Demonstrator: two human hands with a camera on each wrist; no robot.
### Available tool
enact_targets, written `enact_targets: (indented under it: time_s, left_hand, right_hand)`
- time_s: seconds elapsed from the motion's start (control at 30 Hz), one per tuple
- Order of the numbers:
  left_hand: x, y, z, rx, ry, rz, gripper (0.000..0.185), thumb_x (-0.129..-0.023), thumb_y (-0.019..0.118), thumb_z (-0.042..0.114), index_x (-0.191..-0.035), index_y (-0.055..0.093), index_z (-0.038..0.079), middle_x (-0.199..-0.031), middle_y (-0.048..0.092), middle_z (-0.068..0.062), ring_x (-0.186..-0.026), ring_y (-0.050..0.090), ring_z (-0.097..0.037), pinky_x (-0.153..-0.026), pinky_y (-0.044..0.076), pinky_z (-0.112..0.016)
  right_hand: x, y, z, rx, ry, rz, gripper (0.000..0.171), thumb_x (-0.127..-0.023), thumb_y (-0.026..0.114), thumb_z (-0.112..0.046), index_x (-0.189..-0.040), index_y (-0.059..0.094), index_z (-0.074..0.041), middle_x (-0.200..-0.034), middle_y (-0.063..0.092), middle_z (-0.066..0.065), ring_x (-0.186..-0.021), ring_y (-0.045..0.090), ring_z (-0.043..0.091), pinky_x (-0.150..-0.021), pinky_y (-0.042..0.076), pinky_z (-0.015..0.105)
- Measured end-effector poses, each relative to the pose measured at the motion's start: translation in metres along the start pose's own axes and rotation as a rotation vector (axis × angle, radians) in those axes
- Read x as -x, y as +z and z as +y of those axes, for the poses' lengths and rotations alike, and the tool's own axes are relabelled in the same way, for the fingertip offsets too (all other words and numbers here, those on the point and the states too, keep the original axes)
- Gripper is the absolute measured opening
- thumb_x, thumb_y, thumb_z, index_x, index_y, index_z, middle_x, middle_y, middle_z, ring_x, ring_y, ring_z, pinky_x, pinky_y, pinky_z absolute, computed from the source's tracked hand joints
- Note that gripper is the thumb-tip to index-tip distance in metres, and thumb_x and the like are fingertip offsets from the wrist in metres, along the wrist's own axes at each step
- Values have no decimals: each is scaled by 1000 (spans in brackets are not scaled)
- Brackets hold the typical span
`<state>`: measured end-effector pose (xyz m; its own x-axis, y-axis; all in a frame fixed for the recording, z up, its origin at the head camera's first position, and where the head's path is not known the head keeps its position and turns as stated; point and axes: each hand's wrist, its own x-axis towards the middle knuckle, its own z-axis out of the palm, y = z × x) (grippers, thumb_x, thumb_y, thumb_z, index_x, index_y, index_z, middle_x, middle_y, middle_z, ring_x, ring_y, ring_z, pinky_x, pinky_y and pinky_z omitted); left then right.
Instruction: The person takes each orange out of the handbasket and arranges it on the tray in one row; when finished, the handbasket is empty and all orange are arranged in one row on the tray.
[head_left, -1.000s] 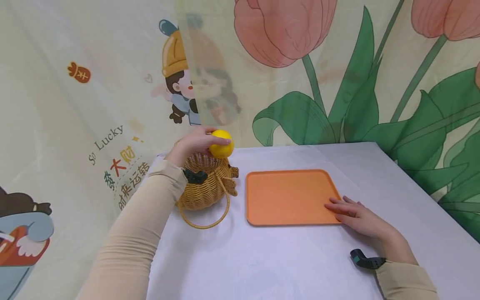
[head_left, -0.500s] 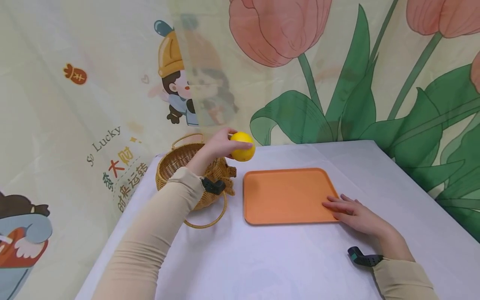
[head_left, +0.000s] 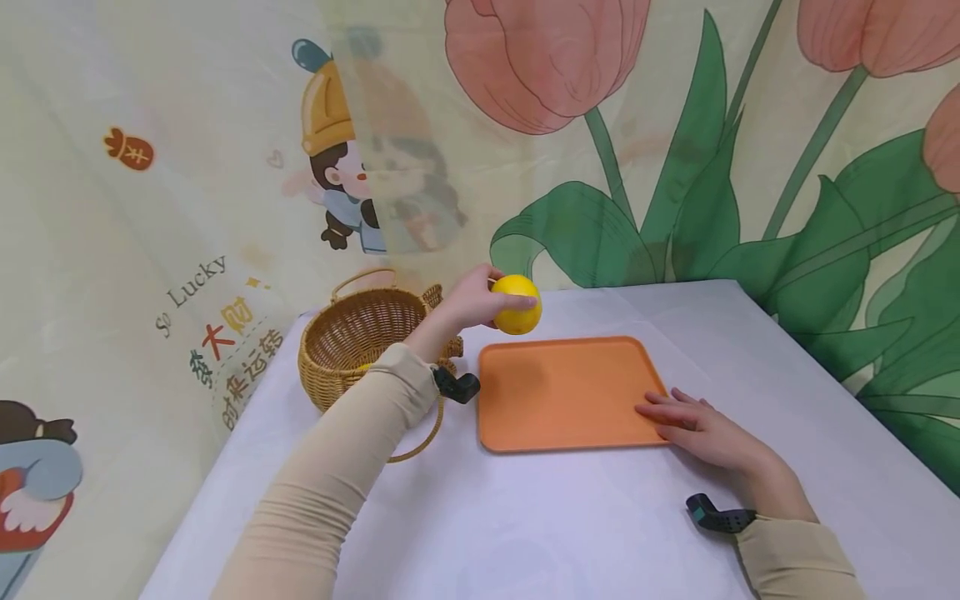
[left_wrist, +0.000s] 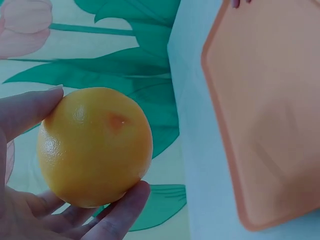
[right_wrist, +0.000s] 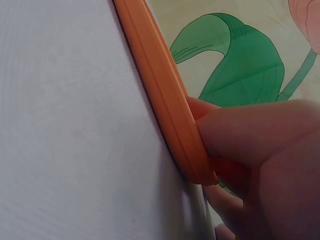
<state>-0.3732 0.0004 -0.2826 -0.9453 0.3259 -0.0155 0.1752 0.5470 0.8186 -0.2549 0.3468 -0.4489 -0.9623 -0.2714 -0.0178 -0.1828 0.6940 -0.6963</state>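
Observation:
My left hand holds a round yellow-orange orange in the air, just behind the left far corner of the orange tray. In the left wrist view the thumb and fingertips pinch the fruit from opposite sides, its navel showing between them. My right hand rests at the tray's right near corner, fingers extended over the rim. Up close in the right wrist view, a fingertip touches the tray's edge. Left of the tray stands a wicker basket, partly hidden behind my left forearm.
A bit of something yellow shows inside the basket. The basket's looped handle lies on the white tablecloth. Printed cloth with tulips and cartoon figures hangs behind and left of the table.
My left hand has carried the orange rightward from above the basket to near the tray's far left corner, uncovering the basket's opening. My right hand stays at the tray's corner.

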Motion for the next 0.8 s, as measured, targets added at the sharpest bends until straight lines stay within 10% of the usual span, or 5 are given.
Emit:
enact_targets:
  time_s: [0.8]
  left_hand:
    - [-18,64,-25,290,-75,34,67,-66,83,36,-122,54,13,-106,56,-5,-86,60,-22,-72,53,-39]
  right_hand:
    - [1,2,2,-17,18,11,33,-91,60,-25,-124,61,-27,-143,40,5,-138,5,36,-104,-4,58]
